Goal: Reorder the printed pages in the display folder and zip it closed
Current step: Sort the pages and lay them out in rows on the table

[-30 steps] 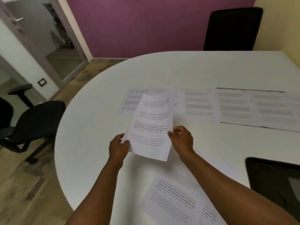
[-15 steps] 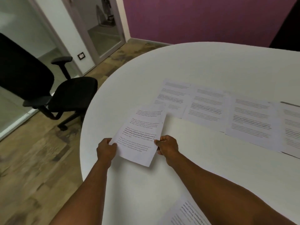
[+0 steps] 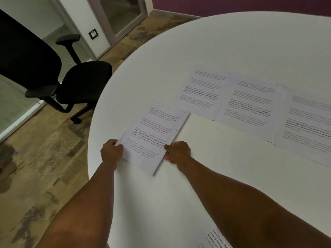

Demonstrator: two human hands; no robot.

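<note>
I hold one printed page (image 3: pixel 154 133) low over the white table (image 3: pixel 223 47), near its left edge. My left hand (image 3: pixel 111 152) pinches the page's lower left edge. My right hand (image 3: pixel 177 151) pinches its lower right edge. A row of printed pages lies flat further back: one (image 3: pixel 200 92) at the left end, a second (image 3: pixel 249 102) beside it, a third (image 3: pixel 308 122) running off the right side. The corner of another printed page (image 3: pixel 215 238) shows at the bottom, partly under my right forearm. The display folder is out of view.
A black office chair (image 3: pixel 75 83) stands on the wooden floor left of the table. Glass doors and a wall socket are behind it. A purple wall runs along the top right.
My view has swung left and down, and the held page has come down toward the table at the left end of the row. Both hands keep their pinch on it.
</note>
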